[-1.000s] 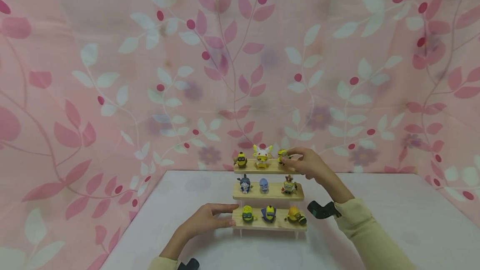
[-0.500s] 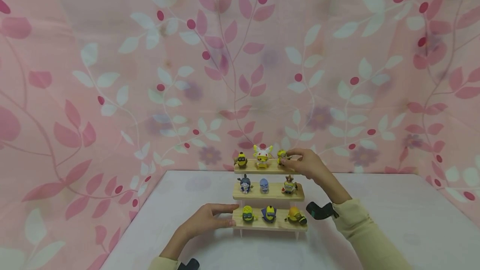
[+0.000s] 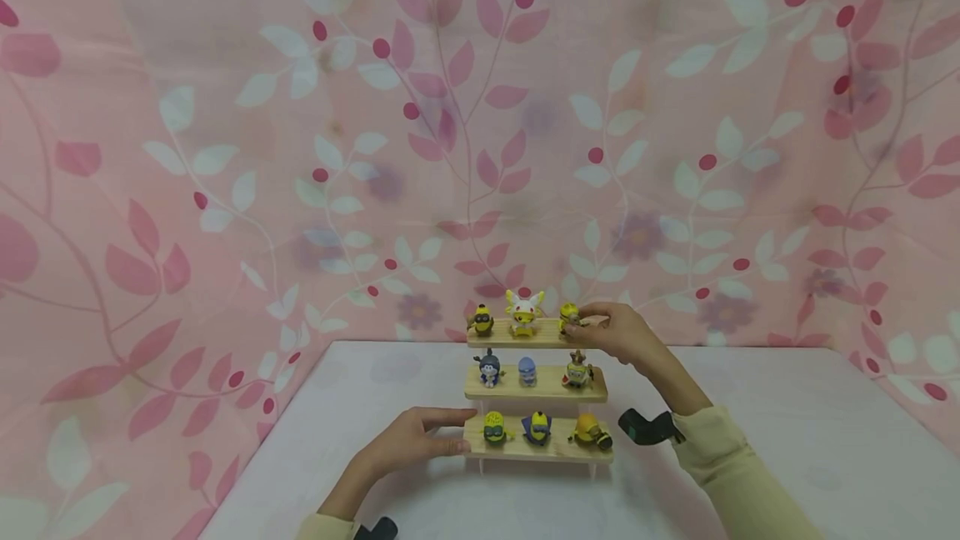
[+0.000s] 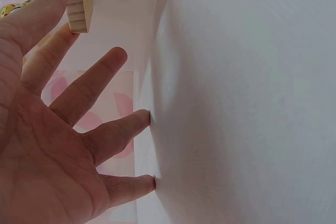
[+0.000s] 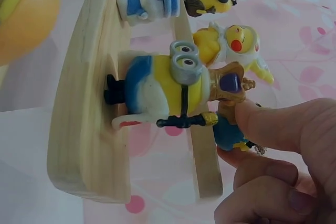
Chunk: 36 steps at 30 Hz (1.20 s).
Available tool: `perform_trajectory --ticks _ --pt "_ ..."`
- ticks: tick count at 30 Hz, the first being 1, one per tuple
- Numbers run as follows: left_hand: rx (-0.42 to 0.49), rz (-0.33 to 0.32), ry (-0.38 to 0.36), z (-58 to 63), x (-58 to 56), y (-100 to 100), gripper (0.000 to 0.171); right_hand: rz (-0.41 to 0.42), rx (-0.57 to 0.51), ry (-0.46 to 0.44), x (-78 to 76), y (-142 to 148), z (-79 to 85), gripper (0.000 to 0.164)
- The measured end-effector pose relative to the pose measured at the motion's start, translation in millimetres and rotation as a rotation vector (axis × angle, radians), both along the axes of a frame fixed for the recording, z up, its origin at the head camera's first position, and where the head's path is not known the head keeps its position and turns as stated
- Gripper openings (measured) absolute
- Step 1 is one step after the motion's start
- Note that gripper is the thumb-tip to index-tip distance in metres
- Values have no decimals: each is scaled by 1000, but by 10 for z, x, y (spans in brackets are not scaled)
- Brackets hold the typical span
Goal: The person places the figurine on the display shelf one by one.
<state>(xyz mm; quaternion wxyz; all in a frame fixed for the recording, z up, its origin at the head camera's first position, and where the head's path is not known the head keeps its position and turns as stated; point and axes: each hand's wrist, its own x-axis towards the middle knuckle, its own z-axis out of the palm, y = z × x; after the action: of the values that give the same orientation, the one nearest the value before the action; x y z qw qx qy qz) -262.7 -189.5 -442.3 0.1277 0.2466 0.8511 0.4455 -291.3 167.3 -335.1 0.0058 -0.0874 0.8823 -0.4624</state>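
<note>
A three-tier wooden display shelf (image 3: 549, 451) bears small toy figurines. My left hand (image 3: 416, 442) pinches the left end of its lowest board (image 4: 80, 9) between thumb and index finger. In the left wrist view, the other fingers are spread, two tips at the white tabletop. At the right end of the top board, my right hand (image 3: 626, 333) holds a yellow minion figurine (image 3: 567, 313) between thumb and fingers. In the right wrist view this figurine (image 5: 228, 129) shows its blue body, partly hidden by the thumb and a crowned minion figurine (image 5: 157, 85) on the middle board.
Beside the held figurine stand a white-hooded yellow figurine (image 3: 524, 315) and a dark-clad minion (image 3: 482, 321). The middle board has a small blue figurine (image 3: 527, 371); the lowest has several minions, one leaning orange one (image 3: 589, 430) at right. A pink floral curtain (image 3: 480, 148) hangs behind.
My right hand has shifted slightly right and down, and the minion figurine in it has moved a little toward the board's right end. The left hand stays put.
</note>
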Motion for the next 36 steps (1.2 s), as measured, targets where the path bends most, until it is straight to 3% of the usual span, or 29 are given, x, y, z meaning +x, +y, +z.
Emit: perform_trajectory --ticks 16,36 --pt "5 2 -12 -40 -42 -14 46 1 -8 24 1 10 -47 60" --pt "16 -1 5 -16 -8 -3 46 -22 45 107 100 129 -27 46"
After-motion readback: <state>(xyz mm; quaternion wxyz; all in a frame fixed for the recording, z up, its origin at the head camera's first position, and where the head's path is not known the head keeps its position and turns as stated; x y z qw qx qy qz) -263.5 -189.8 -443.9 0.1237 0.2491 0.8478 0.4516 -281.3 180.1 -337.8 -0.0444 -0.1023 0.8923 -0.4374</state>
